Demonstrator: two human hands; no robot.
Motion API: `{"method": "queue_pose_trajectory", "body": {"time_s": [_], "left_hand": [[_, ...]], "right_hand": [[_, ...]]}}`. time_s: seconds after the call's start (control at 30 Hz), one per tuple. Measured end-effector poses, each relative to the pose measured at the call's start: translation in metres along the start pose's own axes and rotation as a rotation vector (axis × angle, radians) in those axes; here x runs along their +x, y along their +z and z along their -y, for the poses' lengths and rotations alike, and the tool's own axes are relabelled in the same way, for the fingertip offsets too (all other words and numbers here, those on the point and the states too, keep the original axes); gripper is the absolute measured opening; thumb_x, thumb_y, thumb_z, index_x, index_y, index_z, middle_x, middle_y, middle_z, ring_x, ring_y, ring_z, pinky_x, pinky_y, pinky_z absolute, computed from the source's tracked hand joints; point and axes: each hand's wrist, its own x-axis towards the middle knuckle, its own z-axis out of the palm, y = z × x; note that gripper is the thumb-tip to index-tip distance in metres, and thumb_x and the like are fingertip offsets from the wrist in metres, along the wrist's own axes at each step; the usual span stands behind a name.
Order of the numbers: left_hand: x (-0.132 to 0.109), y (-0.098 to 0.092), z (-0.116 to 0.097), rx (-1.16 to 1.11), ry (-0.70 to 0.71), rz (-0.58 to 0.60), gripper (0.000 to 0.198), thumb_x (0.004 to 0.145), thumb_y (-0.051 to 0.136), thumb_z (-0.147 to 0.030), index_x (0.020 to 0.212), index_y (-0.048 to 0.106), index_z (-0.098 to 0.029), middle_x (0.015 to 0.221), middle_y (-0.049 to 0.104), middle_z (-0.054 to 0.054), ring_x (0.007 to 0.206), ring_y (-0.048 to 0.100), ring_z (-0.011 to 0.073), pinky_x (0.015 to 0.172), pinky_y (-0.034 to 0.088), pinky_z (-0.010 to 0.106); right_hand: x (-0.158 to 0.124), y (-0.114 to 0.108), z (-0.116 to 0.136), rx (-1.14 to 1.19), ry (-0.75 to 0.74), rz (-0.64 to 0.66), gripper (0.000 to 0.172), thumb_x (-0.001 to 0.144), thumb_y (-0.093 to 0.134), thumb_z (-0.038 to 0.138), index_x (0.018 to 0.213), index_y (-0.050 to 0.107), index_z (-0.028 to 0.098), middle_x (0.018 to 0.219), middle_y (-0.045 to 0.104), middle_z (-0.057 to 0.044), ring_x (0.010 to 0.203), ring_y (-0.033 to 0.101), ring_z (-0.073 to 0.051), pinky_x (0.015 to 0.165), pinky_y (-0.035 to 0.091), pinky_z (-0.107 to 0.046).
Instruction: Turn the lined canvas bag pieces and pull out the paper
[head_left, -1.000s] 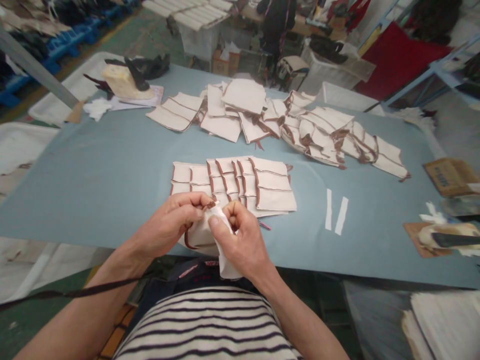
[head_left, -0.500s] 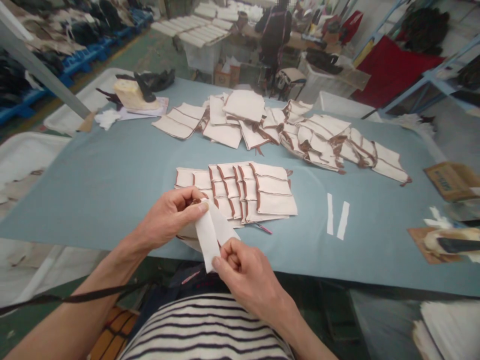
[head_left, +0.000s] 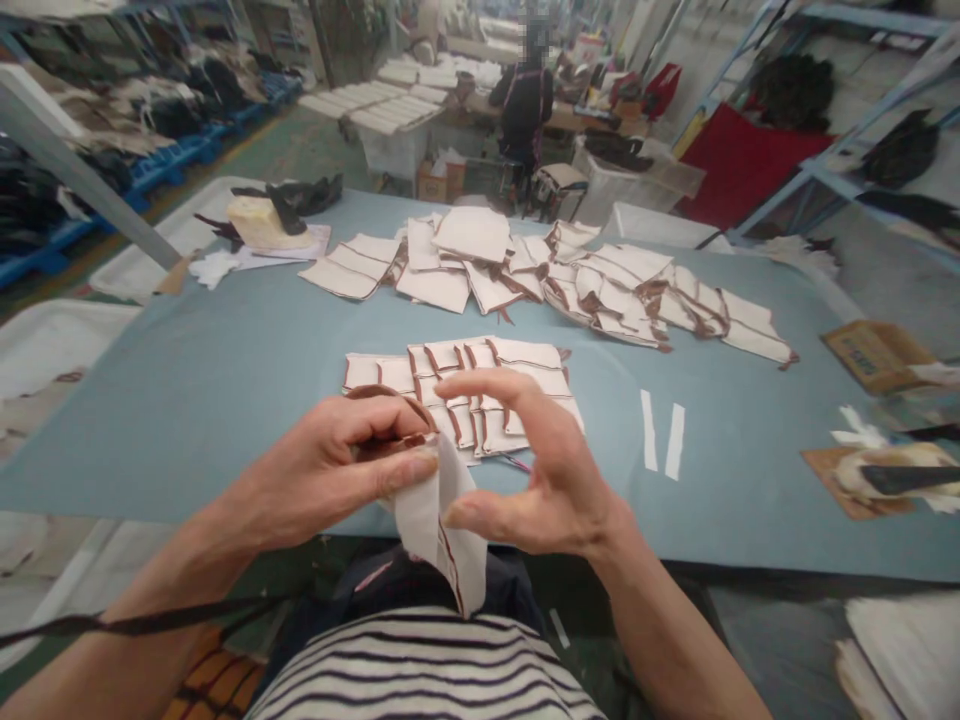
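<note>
My left hand (head_left: 341, 470) pinches a cream fabric piece with brown edging (head_left: 442, 535) that hangs down over my lap. My right hand (head_left: 536, 475) hovers just right of the piece with fingers spread and curved, thumb close to the fabric but holding nothing. Behind both hands, a neat overlapping row of like fabric pieces (head_left: 465, 390) lies on the blue table (head_left: 210, 380).
A loose heap of the same pieces (head_left: 555, 275) spreads across the far side. Two white strips (head_left: 660, 440) lie to the right. A cardboard piece (head_left: 874, 355) and tools sit at the right edge. A person (head_left: 525, 100) stands beyond the table. A pale block (head_left: 259, 220) rests far left.
My right hand let go of the white strip and opened, rising beside the piece. The left hand kept its pinch and lifted the fabric slightly. The camera tilted up.
</note>
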Motion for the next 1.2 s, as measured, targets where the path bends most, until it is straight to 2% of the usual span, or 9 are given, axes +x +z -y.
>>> {"method": "queue_pose_trajectory", "body": {"time_s": [0.1, 0.23, 0.37, 0.5, 0.67, 0.87, 1.07, 1.2], "left_hand": [[-0.005, 0.001, -0.005, 0.024, -0.004, -0.019, 0.025, 0.092, 0.067, -0.031, 0.071, 0.066, -0.018, 0.064, 0.05, -0.006, 0.056, 0.041, 0.0097, 0.051, 0.034, 0.02], [-0.012, -0.005, 0.004, -0.072, -0.098, 0.115, 0.029, 0.093, 0.068, -0.04, 0.074, 0.071, -0.018, 0.064, 0.055, -0.004, 0.058, 0.045, 0.011, 0.052, 0.036, 0.019], [-0.015, -0.016, 0.011, -0.129, -0.14, 0.258, 0.033, 0.097, 0.065, -0.043, 0.081, 0.077, -0.017, 0.068, 0.064, -0.001, 0.062, 0.052, 0.0136, 0.055, 0.04, 0.019], [-0.016, -0.022, 0.01, -0.081, -0.078, 0.286, 0.024, 0.095, 0.067, -0.035, 0.084, 0.08, -0.019, 0.069, 0.068, -0.001, 0.062, 0.057, 0.014, 0.058, 0.043, 0.019], [-0.017, -0.017, 0.012, 0.131, 0.069, 0.135, 0.022, 0.091, 0.062, -0.022, 0.071, 0.07, -0.018, 0.06, 0.059, -0.005, 0.054, 0.05, 0.009, 0.052, 0.036, 0.017], [-0.017, -0.008, 0.019, 0.292, 0.187, -0.064, 0.017, 0.086, 0.061, -0.017, 0.07, 0.067, -0.018, 0.055, 0.054, -0.008, 0.048, 0.044, 0.0062, 0.048, 0.032, 0.017], [-0.023, -0.01, 0.023, 0.293, 0.145, -0.074, 0.017, 0.095, 0.064, -0.023, 0.086, 0.077, -0.02, 0.07, 0.073, -0.002, 0.057, 0.06, 0.01, 0.055, 0.041, 0.019], [-0.026, -0.01, 0.029, 0.269, 0.089, -0.115, 0.014, 0.095, 0.067, -0.027, 0.09, 0.078, -0.021, 0.07, 0.072, -0.003, 0.056, 0.06, 0.0112, 0.055, 0.042, 0.021]], "right_hand": [[0.018, 0.018, -0.02, 0.068, -0.138, 0.088, 0.051, 0.094, 0.072, 0.066, 0.115, 0.068, 0.02, 0.103, 0.078, -0.007, 0.095, 0.07, -0.023, 0.094, 0.053, -0.04], [0.023, 0.023, -0.027, 0.029, -0.019, 0.271, 0.048, 0.083, 0.082, 0.067, 0.079, 0.065, 0.023, 0.072, 0.065, 0.001, 0.072, 0.057, -0.018, 0.08, 0.045, -0.035], [0.025, 0.021, -0.02, 0.085, 0.109, 0.447, 0.053, 0.077, 0.088, 0.066, 0.07, 0.058, 0.023, 0.065, 0.054, 0.006, 0.062, 0.046, -0.013, 0.066, 0.032, -0.029], [0.027, 0.024, -0.015, 0.127, 0.138, 0.513, 0.052, 0.08, 0.087, 0.062, 0.069, 0.055, 0.022, 0.065, 0.05, 0.007, 0.062, 0.043, -0.011, 0.063, 0.026, -0.028], [0.026, 0.023, -0.012, 0.163, 0.183, 0.535, 0.036, 0.092, 0.072, 0.048, 0.073, 0.06, 0.021, 0.067, 0.052, 0.006, 0.062, 0.046, -0.011, 0.061, 0.028, -0.026], [0.027, 0.022, -0.01, 0.096, 0.265, 0.521, 0.008, 0.083, 0.063, 0.026, 0.078, 0.063, 0.021, 0.069, 0.057, 0.005, 0.063, 0.046, -0.011, 0.062, 0.031, -0.025], [0.035, 0.025, -0.003, -0.007, 0.324, 0.518, 0.007, 0.079, 0.061, 0.021, 0.072, 0.059, 0.021, 0.061, 0.049, 0.007, 0.058, 0.037, -0.011, 0.061, 0.026, -0.027], [0.037, 0.029, 0.0, -0.104, 0.324, 0.536, 0.012, 0.08, 0.058, 0.019, 0.068, 0.055, 0.021, 0.061, 0.048, 0.005, 0.058, 0.034, -0.011, 0.061, 0.022, -0.029]]}}
